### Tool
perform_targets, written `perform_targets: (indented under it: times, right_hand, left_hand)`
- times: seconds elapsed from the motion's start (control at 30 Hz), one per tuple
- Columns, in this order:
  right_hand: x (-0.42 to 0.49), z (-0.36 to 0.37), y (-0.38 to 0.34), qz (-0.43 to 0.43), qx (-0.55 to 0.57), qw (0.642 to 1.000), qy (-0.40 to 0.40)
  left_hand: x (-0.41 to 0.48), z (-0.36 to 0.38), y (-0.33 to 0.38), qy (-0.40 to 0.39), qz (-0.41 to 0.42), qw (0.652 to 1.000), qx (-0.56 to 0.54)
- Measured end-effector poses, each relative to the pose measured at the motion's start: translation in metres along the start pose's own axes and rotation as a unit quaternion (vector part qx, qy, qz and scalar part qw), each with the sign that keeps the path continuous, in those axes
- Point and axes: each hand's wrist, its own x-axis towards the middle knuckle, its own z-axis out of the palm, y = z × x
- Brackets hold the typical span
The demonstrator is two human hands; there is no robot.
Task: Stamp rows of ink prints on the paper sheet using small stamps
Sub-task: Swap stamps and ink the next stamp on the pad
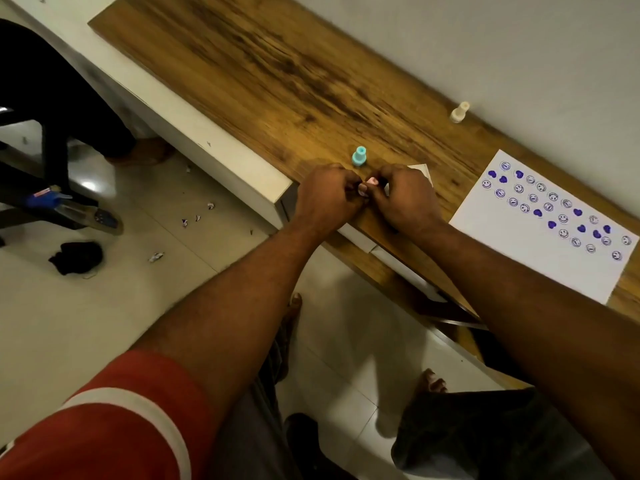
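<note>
**Two hands, one small pink stamp at the table edge**

Both of your hands meet at the near edge of the wooden table (311, 84). The left hand (329, 199) and right hand (401, 199) are curled in, fingertips pinched narrowly around a small pink stamp (372, 181); only a sliver of it shows, so whether you are uncapping or merely turning it cannot be told. Judge it light, rigid plastic, smooth enough to slip: hold it by the narrow neck and keep the inked face off your skin.

Just beyond your knuckles a teal stamp (359, 156) stands upright, with a flared base and a slim top. To the right lies the paper sheet (519, 247), flat and thin, likely to slide unless steadied. It carries loose rows of prints (554, 209): outlined smiling faces and solid purple hearts. Farthest off, near the wall, a cream stamp (460, 112) stands alone.
</note>
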Motion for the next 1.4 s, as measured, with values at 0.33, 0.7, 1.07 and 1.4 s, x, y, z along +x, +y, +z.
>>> perform_targets:
  times: [0.33,0.7,1.07,1.4]
  right_hand:
    - [0.005,-0.006,-0.003,-0.114,-0.297,0.946,-0.065]
    - [0.011,-0.003,0.001,-0.130,-0.248,0.955,-0.093]
    - [0.014,-0.019,0.008,-0.150,-0.213,0.962,-0.078]
    - [-0.045,-0.051,0.068,0.039,-0.073,0.996,-0.020]
  left_hand:
    - [-0.001,0.001,0.001,-0.024,-0.037,0.999,0.008]
    - [0.000,0.003,-0.006,-0.013,-0.018,1.000,-0.006]
    - [0.003,0.003,-0.006,-0.030,-0.018,0.999,-0.014]
    - [0.000,-0.008,0.004,-0.042,-0.030,0.997,-0.054]
